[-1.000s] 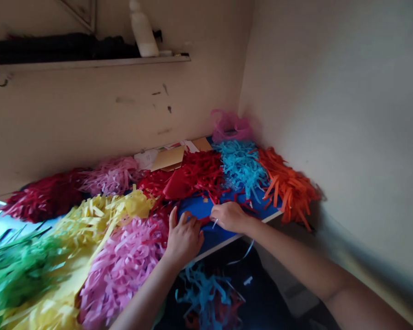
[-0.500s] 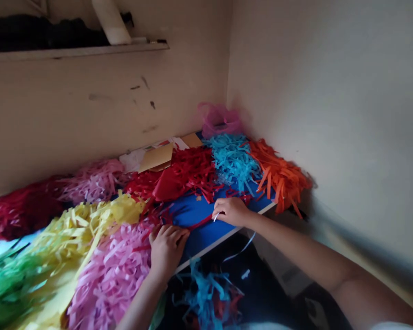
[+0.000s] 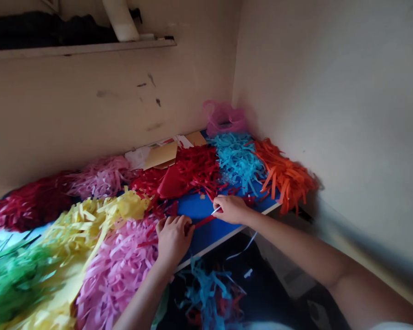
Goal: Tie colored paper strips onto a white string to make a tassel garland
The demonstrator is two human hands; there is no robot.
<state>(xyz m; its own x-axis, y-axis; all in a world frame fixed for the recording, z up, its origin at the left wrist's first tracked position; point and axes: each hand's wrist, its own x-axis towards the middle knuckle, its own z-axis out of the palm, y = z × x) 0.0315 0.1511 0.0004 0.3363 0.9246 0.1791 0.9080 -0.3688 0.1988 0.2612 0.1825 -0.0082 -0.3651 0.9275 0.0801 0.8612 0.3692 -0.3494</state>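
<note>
Leaning over the blue board (image 3: 206,233), we have the right hand (image 3: 230,210) pinching a thin white strip (image 3: 216,210) at the far side of a red strip (image 3: 204,222). That red strip runs left to the left hand (image 3: 174,238), whose fingers curl closed over its end, seemingly gripping it, beside the pink shreds (image 3: 117,247). A hard tug could tear the thin red strip, and a slip of the left hand could drag pink shreds over the board's near edge toward the blue shreds (image 3: 206,293) lying below. Since the earlier frame, the left hand has moved right, closer to the right hand, leaving less red strip showing between them.
</note>
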